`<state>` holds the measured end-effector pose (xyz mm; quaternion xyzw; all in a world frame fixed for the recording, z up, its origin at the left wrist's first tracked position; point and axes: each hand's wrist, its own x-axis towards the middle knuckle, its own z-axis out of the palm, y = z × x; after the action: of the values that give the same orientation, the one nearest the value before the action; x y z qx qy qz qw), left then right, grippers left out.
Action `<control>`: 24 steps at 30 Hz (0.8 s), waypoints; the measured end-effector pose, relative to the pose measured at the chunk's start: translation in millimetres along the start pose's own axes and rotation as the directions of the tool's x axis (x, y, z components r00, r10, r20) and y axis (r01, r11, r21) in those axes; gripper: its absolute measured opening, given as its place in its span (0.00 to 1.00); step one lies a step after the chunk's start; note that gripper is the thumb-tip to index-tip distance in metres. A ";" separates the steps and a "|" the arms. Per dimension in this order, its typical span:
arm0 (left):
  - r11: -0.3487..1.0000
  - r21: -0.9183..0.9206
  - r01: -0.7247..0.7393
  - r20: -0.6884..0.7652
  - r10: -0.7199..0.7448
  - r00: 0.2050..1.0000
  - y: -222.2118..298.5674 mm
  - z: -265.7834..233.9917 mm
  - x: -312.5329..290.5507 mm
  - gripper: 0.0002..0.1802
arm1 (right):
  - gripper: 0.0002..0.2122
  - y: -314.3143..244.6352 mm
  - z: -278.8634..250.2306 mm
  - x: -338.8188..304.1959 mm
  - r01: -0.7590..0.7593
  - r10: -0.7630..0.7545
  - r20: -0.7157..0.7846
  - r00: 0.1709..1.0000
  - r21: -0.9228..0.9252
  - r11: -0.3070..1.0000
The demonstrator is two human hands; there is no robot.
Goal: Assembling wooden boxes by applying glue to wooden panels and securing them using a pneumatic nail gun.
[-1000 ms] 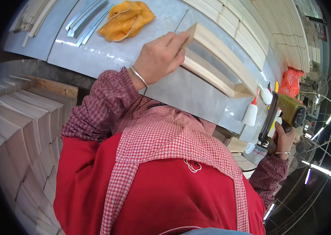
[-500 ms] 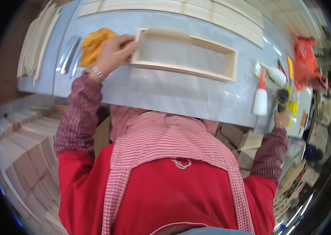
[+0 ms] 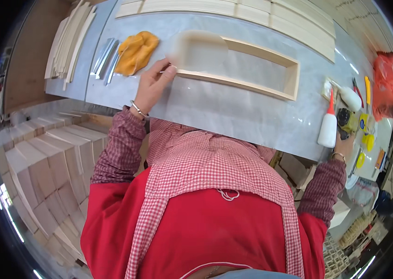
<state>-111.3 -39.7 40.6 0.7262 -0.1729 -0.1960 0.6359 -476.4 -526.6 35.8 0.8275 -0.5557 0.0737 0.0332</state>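
Observation:
A long, narrow wooden frame (image 3: 238,83) of pale wood lies on the grey table. Its left end is hidden by a blurred patch. My left hand (image 3: 153,86) pinches the near left corner of this frame between thumb and fingers. Over at the right side of the table, my right hand (image 3: 344,146) has its fingers against a black and yellow tape measure (image 3: 348,121) and appears to grip it; the fingers are partly hidden. Just left of that hand stands a white glue bottle (image 3: 328,130) with a red nozzle.
An orange cloth (image 3: 136,52) and metal strips (image 3: 105,59) lie left of the frame. Wooden strips (image 3: 252,17) line the far edge; more strips (image 3: 68,49) are at far left. Another white bottle (image 3: 350,98), a yellow-handled tool (image 3: 368,90) and a red plastic bag (image 3: 385,86) sit at right.
The view has shifted, so the table's things appear farther right. My left hand has come down to the frame's near left corner. The tape measure by my right hand shows more of its yellow side.

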 end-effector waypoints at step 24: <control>0.968 0.245 0.048 0.008 -0.051 0.999 29.8 -2.4 32.0 0.14 | 0.10 -229.7 -38.3 -64.9 -0.273 -0.404 0.371 0.836 0.920 0.280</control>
<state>-82.6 -57.5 68.3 0.8016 -0.1820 -0.1940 0.5354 -291.5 -374.7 69.5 0.6841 -0.3449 0.1522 -0.6244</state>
